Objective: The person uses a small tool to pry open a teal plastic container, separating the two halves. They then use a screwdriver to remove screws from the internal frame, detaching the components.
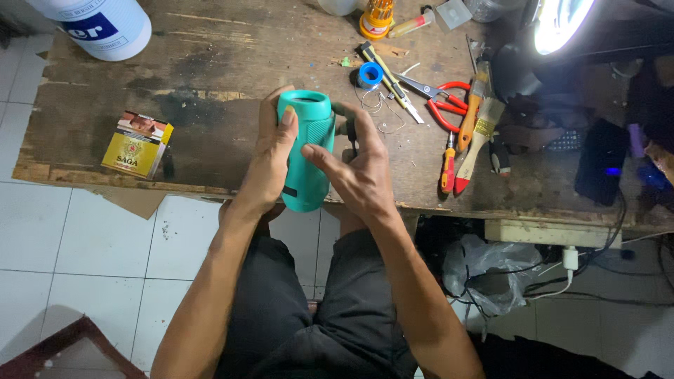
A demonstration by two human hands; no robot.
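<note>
- A worn, dark wooden surface (210,63) fills the upper half, its front edge chipped and splintered.
- White floor tiles (91,245) with dark grout spread from seven to nine o'clock.
- A bright ring lamp (562,24) glares at one o'clock.
- Cables (597,281) tangle below the surface at four o'clock.

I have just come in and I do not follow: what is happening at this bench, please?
A seated person holds a teal cylindrical speaker upright at the edge of a worn wooden workbench. The left hand wraps around its side; the right hand touches the other side with fingers spread. On the bench lie a yellow box, a solder spool, red-handled pliers, a paintbrush and a small screwdriver. A bright lamp shines at the top right.
</note>
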